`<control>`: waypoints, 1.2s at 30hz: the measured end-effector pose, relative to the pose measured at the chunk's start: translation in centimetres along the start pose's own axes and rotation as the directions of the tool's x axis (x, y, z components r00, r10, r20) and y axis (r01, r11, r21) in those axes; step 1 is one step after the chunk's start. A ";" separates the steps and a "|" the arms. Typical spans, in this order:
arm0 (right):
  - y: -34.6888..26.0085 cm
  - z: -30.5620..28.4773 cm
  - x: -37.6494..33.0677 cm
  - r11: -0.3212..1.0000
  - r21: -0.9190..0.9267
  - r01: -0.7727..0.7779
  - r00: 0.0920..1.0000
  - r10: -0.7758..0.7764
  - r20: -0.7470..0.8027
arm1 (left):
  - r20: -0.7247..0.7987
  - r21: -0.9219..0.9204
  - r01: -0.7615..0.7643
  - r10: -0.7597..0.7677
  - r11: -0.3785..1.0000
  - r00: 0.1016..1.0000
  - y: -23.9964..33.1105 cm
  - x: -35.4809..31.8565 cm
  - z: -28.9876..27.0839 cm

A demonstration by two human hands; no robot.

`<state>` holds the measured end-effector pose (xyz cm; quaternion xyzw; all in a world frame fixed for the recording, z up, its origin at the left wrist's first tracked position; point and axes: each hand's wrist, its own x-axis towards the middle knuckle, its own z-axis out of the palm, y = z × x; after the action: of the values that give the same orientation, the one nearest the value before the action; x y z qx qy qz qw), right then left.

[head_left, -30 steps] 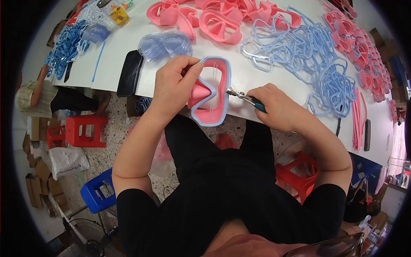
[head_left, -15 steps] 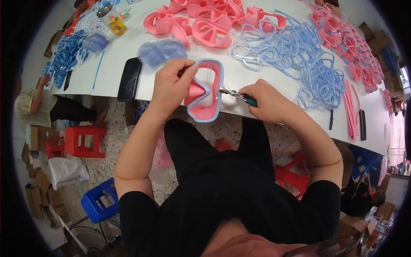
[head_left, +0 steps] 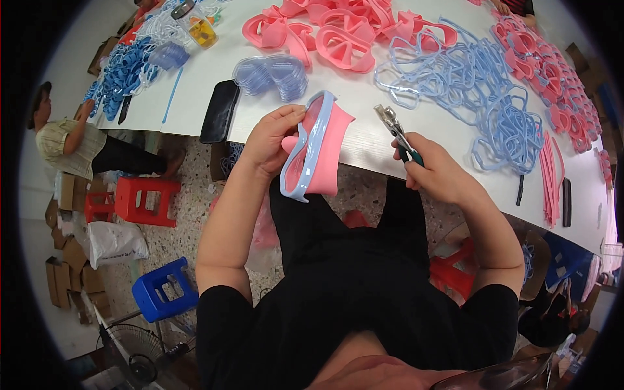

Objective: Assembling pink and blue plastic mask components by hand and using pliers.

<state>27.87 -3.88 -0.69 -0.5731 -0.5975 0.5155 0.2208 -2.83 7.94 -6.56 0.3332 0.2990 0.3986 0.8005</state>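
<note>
a long white table (head_left: 364,140) curves across the top of the view, strewn with a tangle of pale blue plastic frames (head_left: 484,97), a heap of pink silicone mask skirts (head_left: 338,32) and a stack of clear lenses (head_left: 273,73) beside a flat black phone (head_left: 220,110). below the table edge stand a red plastic stool (head_left: 140,199) and a blue plastic stool (head_left: 164,294) (both on the speckled floor). the left hand (head_left: 276,140) is clasped around a pink silicone diving mask with a pale blue frame (head_left: 316,148), holding it tilted on edge just over the table's near edge. the right hand (head_left: 435,172) is clenched on the green handles of small metal pliers (head_left: 398,133), nose pointing up, apart from the mask.
</note>
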 end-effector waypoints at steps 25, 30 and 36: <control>-3.4 1.8 1.9 0.184 -0.945 0.268 0.791 -0.602 0.107 | 0.666 0.737 -0.632 0.096 -0.240 0.740 1.3 -4.1 6.2; -3.8 0.8 2.5 -0.013 -0.944 0.330 0.716 -0.648 0.259 | 0.660 0.731 -0.630 0.038 -0.262 0.750 1.4 -3.9 6.3; -2.9 0.7 2.5 0.052 -0.923 0.382 0.771 -0.568 0.287 | 0.635 0.768 -0.628 0.015 -0.130 0.773 1.4 -4.0 6.6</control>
<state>25.37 -1.27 0.73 -0.3898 -0.9143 -0.1065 0.0285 -0.53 3.31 -0.62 0.9362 0.2080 0.1715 0.2255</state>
